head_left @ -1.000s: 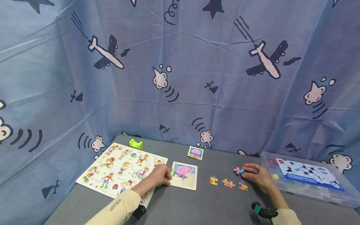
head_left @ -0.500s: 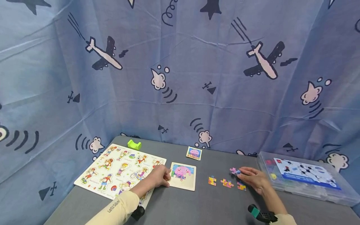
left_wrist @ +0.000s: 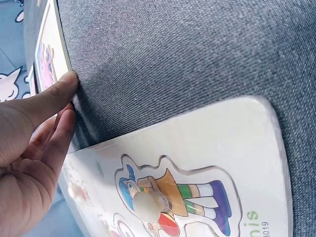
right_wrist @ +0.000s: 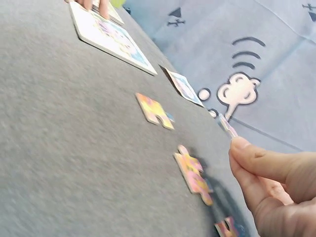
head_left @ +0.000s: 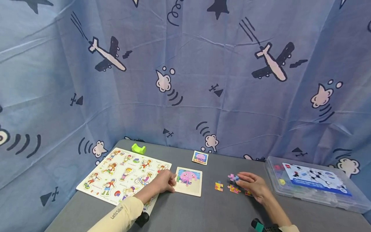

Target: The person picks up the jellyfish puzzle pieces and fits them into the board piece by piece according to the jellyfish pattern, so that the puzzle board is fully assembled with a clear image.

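Note:
My left hand (head_left: 164, 181) holds the left edge of a square wooden puzzle tray (head_left: 198, 190), thumb and fingers at that edge in the left wrist view. A partly filled pink octopus picture shows in the tray. Over to the right, my right hand (head_left: 255, 187) pinches a pink and blue jigsaw piece (head_left: 232, 177) between thumb and fingers, raised above the table in the right wrist view. Below it lie loose jigsaw pieces: a yellow-orange one (head_left: 218, 186), a pink-yellow one (head_left: 234, 189), and another (right_wrist: 227, 228) half hidden by the hand in the head view.
A small octopus picture card (head_left: 200, 158) lies behind the tray. To the left is a large white board (head_left: 98, 193) of sports figures, with a green block (head_left: 138, 149) behind it. A clear plastic case (head_left: 316, 196) stands at the right. A patterned curtain (head_left: 185, 80) hangs behind.
My right hand has carried the pink and blue piece leftward, past the loose pieces toward the tray, and now partly covers the rightmost one. My left hand stays at the tray's edge.

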A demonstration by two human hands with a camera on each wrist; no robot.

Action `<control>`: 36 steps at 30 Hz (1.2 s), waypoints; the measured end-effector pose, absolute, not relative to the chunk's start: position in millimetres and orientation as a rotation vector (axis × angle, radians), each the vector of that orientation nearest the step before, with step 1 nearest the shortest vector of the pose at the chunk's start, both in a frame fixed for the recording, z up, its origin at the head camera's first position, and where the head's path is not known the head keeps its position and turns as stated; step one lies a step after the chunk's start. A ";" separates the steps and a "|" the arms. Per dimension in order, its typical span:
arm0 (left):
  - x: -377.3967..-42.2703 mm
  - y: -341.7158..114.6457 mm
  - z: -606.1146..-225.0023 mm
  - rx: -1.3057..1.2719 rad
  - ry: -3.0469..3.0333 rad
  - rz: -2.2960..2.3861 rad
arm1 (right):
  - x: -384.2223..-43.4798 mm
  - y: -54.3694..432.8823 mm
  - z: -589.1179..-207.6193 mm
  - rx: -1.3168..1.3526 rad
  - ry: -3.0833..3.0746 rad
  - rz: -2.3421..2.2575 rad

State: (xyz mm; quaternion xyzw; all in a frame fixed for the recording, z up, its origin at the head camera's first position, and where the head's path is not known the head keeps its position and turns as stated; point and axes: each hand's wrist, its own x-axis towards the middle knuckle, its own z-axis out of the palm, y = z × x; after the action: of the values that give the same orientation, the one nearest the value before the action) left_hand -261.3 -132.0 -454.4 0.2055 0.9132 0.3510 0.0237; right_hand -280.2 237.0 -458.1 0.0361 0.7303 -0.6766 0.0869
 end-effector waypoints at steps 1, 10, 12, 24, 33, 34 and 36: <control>-261.4 -132.2 -454.2 0.639 2.827 1.089 | -279.6 234.8 -458.2 0.097 2.182 -2.009; -261.4 -132.3 -453.9 0.629 2.832 1.089 | -275.1 217.0 -458.4 -0.042 2.072 -2.101; -261.4 -132.4 -454.2 0.633 2.835 1.089 | -274.2 212.6 -458.6 -0.050 2.073 -2.097; -258.2 -131.9 -450.0 0.628 2.811 1.116 | -271.9 180.0 -466.2 -0.088 2.060 -2.124; -257.3 -131.8 -448.0 0.654 2.808 1.124 | -269.2 154.1 -470.1 -0.093 2.028 -2.181; -257.1 -131.9 -447.7 0.657 2.808 1.125 | -269.0 151.7 -470.2 -0.098 2.026 -2.184; -257.0 -132.1 -447.6 0.657 2.809 1.126 | -269.0 147.3 -470.9 -0.108 2.018 -2.181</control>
State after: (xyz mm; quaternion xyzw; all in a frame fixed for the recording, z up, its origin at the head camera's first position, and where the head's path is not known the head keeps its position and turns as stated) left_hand -257.0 -132.1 -447.6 0.2121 0.9069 0.3635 0.0223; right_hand -269.0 147.3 -470.9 -0.0361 0.6764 -0.7309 0.0841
